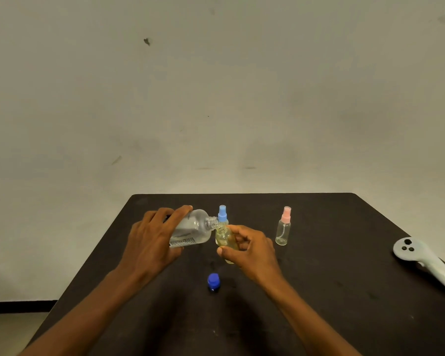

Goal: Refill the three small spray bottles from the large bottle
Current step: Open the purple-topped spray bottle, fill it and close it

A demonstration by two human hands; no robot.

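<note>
My left hand (152, 242) grips the large clear bottle (193, 227), tipped on its side with its open neck pointing right. The neck meets the mouth of a small yellowish bottle (225, 240), uncapped, which my right hand (249, 249) holds between thumb and fingers just above the table. Right behind them stands a small spray bottle with a blue top (222, 214), its body mostly hidden. A small clear spray bottle with a pink top (284, 227) stands upright to the right. The large bottle's blue cap (213, 281) lies on the table in front of my hands.
Everything sits on a dark table (344, 291) against a plain wall. A white handheld controller (425, 260) lies near the table's right edge.
</note>
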